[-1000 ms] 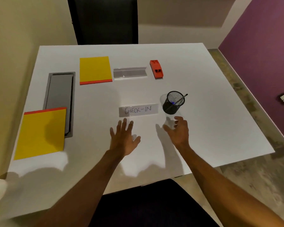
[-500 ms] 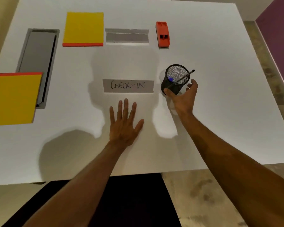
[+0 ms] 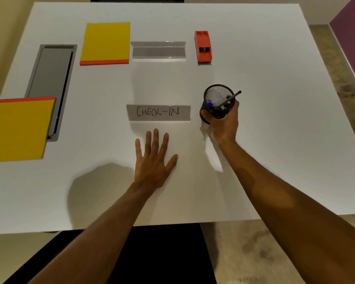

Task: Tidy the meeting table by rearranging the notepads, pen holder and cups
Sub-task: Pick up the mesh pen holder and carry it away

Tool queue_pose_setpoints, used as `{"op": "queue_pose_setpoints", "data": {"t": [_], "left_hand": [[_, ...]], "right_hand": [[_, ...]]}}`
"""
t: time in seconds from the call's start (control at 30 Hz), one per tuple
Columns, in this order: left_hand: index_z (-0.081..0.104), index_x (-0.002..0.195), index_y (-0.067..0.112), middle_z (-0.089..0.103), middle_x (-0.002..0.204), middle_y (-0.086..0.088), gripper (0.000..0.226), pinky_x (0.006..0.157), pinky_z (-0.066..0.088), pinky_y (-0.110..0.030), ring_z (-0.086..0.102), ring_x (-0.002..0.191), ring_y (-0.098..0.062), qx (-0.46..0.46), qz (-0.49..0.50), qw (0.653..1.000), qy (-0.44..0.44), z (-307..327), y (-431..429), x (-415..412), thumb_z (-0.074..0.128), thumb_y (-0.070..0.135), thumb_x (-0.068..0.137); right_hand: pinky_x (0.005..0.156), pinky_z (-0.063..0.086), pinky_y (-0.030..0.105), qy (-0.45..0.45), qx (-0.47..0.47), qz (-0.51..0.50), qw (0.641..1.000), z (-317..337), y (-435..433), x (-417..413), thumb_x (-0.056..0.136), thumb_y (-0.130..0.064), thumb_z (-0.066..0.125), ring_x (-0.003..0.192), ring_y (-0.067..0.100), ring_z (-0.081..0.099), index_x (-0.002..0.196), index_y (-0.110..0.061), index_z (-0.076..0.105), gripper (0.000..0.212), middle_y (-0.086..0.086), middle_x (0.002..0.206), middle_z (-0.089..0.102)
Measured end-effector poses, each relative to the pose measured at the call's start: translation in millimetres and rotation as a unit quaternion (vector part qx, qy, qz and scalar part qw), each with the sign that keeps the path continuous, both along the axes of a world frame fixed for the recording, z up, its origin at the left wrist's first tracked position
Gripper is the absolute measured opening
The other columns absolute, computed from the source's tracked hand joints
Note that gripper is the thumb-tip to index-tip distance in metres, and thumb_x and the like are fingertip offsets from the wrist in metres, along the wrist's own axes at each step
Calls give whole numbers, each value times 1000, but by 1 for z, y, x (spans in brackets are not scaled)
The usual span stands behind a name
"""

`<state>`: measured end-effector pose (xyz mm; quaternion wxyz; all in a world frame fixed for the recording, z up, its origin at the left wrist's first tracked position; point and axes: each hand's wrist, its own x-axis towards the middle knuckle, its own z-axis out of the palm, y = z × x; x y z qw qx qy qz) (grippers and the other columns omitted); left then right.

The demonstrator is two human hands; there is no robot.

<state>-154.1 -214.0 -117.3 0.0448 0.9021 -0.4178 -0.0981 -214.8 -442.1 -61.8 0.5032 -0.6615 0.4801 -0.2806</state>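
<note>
A black mesh pen holder point(image 3: 218, 97) with a black pen and a blue-capped pen stands right of centre on the white table point(image 3: 275, 119). My right hand point(image 3: 223, 121) grips its near side, thumb on the left and fingers round the right. My left hand point(image 3: 154, 158) lies flat on the table with fingers spread, just below the "CHECK-IN" sign point(image 3: 158, 112). One yellow notepad point(image 3: 106, 43) lies at the back left. A second yellow notepad point(image 3: 19, 129) lies at the left edge, overlapping the grey tray. No cups are in view.
A grey recessed tray point(image 3: 49, 78) runs along the left side. A blank clear sign holder point(image 3: 158, 49) and an orange stapler-like object point(image 3: 203, 47) sit at the back. A dark chair point(image 3: 152, 259) is below the near table edge.
My right hand moved forward and closed round the pen holder. The left hand settled flat on the table. The camera tilted down and closer.
</note>
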Motion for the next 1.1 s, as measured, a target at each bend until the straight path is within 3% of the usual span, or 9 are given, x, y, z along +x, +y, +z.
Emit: {"op": "queue_pose_setpoints", "data": {"t": [0.13, 0.27, 0.5, 0.6, 0.7, 0.77, 0.9, 1.0, 1.1], "left_hand": [[-10, 156, 21, -15, 164, -4, 80, 121, 0, -55, -17, 151, -21, -45, 3, 998, 40, 20, -7, -7, 17, 67, 96], [-2, 157, 21, -9, 165, 1, 82, 124, 3, -48, -13, 151, -14, -149, 25, 978, 143, 56, -24, -11, 28, 66, 95], [10, 157, 21, 15, 164, -1, 98, 120, 20, -39, 14, 150, -17, -278, 58, 929, 237, 123, -42, -3, 68, 54, 84], [13, 156, 21, 23, 162, -2, 104, 115, 27, -33, 24, 148, -17, -314, 80, 913, 247, 139, -36, 3, 77, 48, 78], [29, 151, 17, 44, 149, 2, 99, 102, 34, -7, 43, 134, -10, -373, 100, 890, 242, 148, -21, 9, 84, 41, 72], [37, 145, 13, 54, 139, 1, 92, 93, 39, -2, 52, 123, -8, -404, 117, 874, 243, 155, -8, 14, 86, 34, 71], [46, 137, 19, 63, 125, 7, 81, 85, 49, -8, 60, 110, -3, -435, 180, 852, 229, 166, 26, 33, 84, 41, 68], [48, 132, 22, 63, 120, 13, 83, 86, 54, -19, 61, 106, -3, -435, 218, 846, 216, 169, 54, 49, 74, 61, 64], [48, 129, 24, 65, 119, 11, 82, 86, 59, -33, 64, 106, -8, -431, 250, 841, 210, 164, 82, 67, 80, 56, 61]], "right_hand": [[83, 45, 2, -19, 0, 19, 1000, 14, -1, -8, 68, -22, 89, 112, 8, 50, 137, -14, 44, 83, -8, 126, 54], [75, 40, -6, -28, -1, 59, 998, 44, 7, -19, 72, -15, 87, 114, 7, 47, 138, -14, 42, 80, -6, 129, 52], [89, 48, 13, -23, 17, 170, 985, 90, 39, -20, 69, -20, 89, 124, 15, 51, 139, -19, 43, 84, 0, 138, 55], [85, 45, 10, -17, 24, 211, 977, 103, 61, -11, 70, -24, 89, 124, 14, 52, 142, -21, 41, 86, -1, 140, 55], [89, 49, 14, -34, 28, 246, 968, 115, 84, 1, 70, -23, 88, 122, 13, 56, 141, -25, 42, 85, -8, 133, 58], [90, 50, 15, -40, 31, 264, 963, 122, 101, 10, 69, -22, 88, 116, 1, 57, 139, -28, 43, 84, -18, 126, 59], [86, 52, 14, -41, 37, 309, 949, 131, 137, 34, 69, -20, 88, 107, -15, 57, 136, -28, 43, 81, -28, 117, 59], [95, 55, 31, -45, 53, 338, 938, 128, 165, 52, 66, -28, 89, 115, 1, 59, 137, -27, 45, 84, -17, 123, 63], [102, 52, 42, -44, 84, 385, 918, 127, 188, 73, 66, -27, 82, 122, 10, 56, 138, -27, 43, 82, -10, 129, 61]]}}
